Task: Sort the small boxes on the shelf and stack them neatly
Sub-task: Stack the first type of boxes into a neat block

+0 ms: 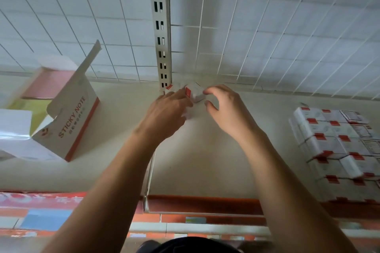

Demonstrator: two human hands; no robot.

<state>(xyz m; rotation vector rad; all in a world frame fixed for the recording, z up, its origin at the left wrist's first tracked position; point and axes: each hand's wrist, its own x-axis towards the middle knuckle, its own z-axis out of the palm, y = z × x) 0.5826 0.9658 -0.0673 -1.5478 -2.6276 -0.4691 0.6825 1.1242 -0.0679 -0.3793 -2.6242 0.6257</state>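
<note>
Step in hand, as judged from the layout: pick-up of a stray box at the rear of the shelf, ahead of stacking.

Far left: open white-and-orange cardboard display carton (70, 125), lid flap raised, sitting askew on the cream metal shelf (205, 160). Printed along its side in orange capitals: "STICKY NOTE". Smaller line beneath and small logo too blurred to read. Pink and yellow pads inside.

Centre: beige slotted steel upright (162, 37) against the white wire-grid back panel (267, 26). Near its foot, small white box (195, 93) with a red end tab, tipped on a corner; clear of the shelf or not, undeterminable. Second similar box (172, 87) just behind, against the upright. Tab lettering illegible.

Left hand (166, 113): fingers laid against the left end of the small white box. White patch under the palm, identity unclear. Grip state: cannot tell.

Right hand (226, 109): fingers curled, forefinger and thumb pinching the right end of the same box.

Right: neat block of small white boxes (329, 139) with red labels, stacked in rows, well apart from both hands. Label print too small to read.

Front: red shelf-edge strip (201, 203); lettering at its left end blurred.

Next move, as a judgement: secure the box in one grip, carry rightward, turn the red tab to match its neighbours, seat flush on the block. Then fetch the second box. Avoid nudging the block out of line.
</note>
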